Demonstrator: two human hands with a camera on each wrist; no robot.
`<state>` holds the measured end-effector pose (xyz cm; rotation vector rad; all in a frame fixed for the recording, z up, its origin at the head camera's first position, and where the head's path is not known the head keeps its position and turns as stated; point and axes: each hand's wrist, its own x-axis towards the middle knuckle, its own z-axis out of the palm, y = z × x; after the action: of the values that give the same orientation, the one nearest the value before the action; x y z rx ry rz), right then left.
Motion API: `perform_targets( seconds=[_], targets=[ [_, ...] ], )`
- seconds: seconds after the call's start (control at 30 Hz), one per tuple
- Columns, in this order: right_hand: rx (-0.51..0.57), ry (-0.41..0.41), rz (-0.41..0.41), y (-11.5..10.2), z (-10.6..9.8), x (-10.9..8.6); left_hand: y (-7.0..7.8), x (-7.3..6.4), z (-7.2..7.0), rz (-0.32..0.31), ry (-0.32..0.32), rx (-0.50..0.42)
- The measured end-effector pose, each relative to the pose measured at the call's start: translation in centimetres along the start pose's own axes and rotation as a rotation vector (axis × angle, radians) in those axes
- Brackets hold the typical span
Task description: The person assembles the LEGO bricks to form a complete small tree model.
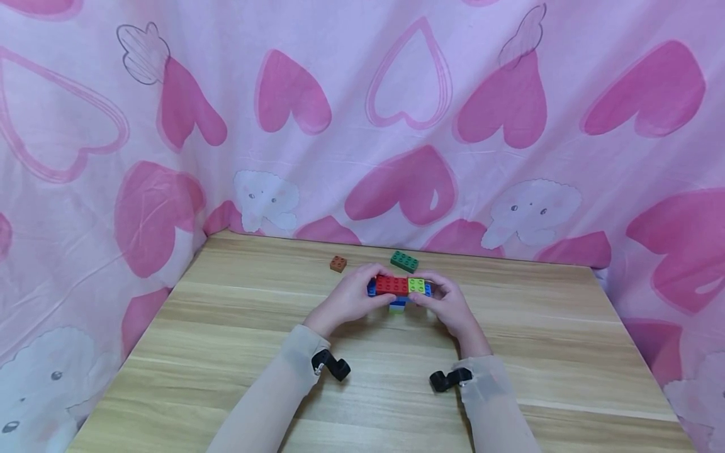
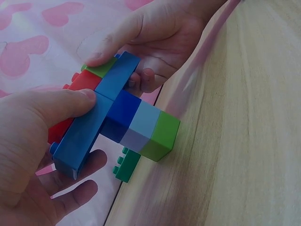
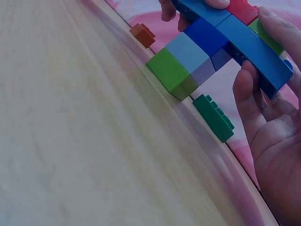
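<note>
A T-shaped toy brick structure is held between both hands over the far middle of the table. A red brick [image 1: 392,285] and a lime brick [image 1: 416,285] top its bar, above two long blue bricks [image 2: 84,134]. Beneath the middle, a stem stacks a dark blue brick [image 2: 120,113], a pale blue brick [image 3: 189,52] and a light green brick [image 3: 170,73]. My left hand [image 1: 351,297] grips the left end, its thumb on the blue side. With thumb and fingers, my right hand [image 1: 451,306] pinches the right end by the lime brick.
Behind the hands, a dark green brick [image 1: 404,261] and a small brown brick [image 1: 338,263] lie near the back edge of the wooden table [image 1: 226,352]. A pink heart-patterned curtain [image 1: 340,151] hangs along the back and both sides.
</note>
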<state>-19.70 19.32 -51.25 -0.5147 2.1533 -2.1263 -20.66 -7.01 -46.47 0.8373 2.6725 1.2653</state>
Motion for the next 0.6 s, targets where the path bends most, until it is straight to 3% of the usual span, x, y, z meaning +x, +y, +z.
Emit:
perform_targets(
  seconds=[0.4, 0.47, 0.6],
  targets=[
    [-0.056, 0.001, -0.01, 0.6, -1.1, -0.3, 0.0, 0.1, 0.0, 0.012, -0.003, -0.003],
    [-0.103, 0.038, 0.009, 0.6, -1.3, -0.3, 0.0, 0.1, 0.0, 0.009, -0.005, -0.01],
    [-0.215, 0.19, 0.103, 0.6, -1.7, 0.0, 0.0, -0.1, -0.1, -0.002, -0.009, -0.016]
  ],
)
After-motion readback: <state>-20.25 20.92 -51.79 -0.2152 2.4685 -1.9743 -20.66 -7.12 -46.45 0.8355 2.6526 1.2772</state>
